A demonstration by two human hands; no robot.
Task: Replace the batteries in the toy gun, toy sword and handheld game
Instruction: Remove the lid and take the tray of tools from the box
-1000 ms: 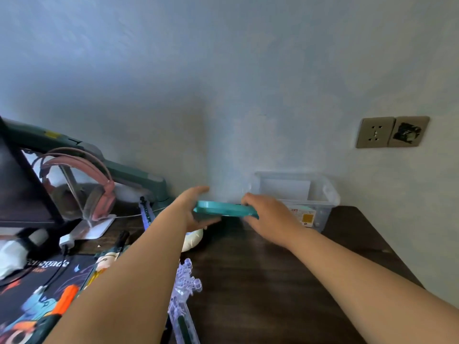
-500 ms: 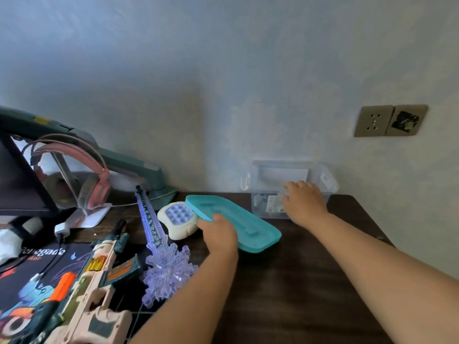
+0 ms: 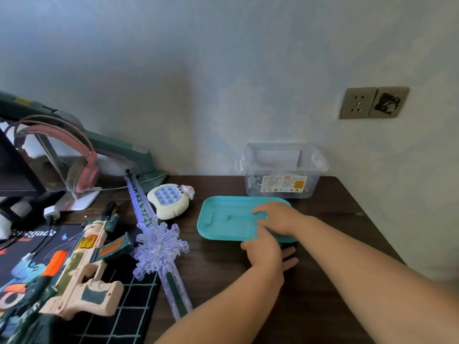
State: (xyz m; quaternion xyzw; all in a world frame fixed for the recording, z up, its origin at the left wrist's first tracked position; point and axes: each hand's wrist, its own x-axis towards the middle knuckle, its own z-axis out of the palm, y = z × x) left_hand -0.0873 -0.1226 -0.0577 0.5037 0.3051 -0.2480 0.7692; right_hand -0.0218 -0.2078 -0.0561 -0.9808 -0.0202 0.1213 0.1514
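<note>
R hand (image 3: 275,217) lies flat inside the teal lid (image 3: 223,224), fingers straight. L hand (image 3: 263,249) pinches its near rim w/ thumb on top, prob. to settle it as a parts tray. Lidless clear box (image 3: 320,167) is just behind. Left of the lid are the handheld game (image 3: 169,201) and the toy sword (image 3: 159,242), long axis far-to-near, tip toward the wall. The toy gun (image 3: 84,264) lies on the mat (image 3: 124,306).

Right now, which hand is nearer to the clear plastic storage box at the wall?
Right. The right hand lies on the teal lid, just in front of the clear plastic storage box. The left hand is at the lid's near edge, farther from the box.
</note>
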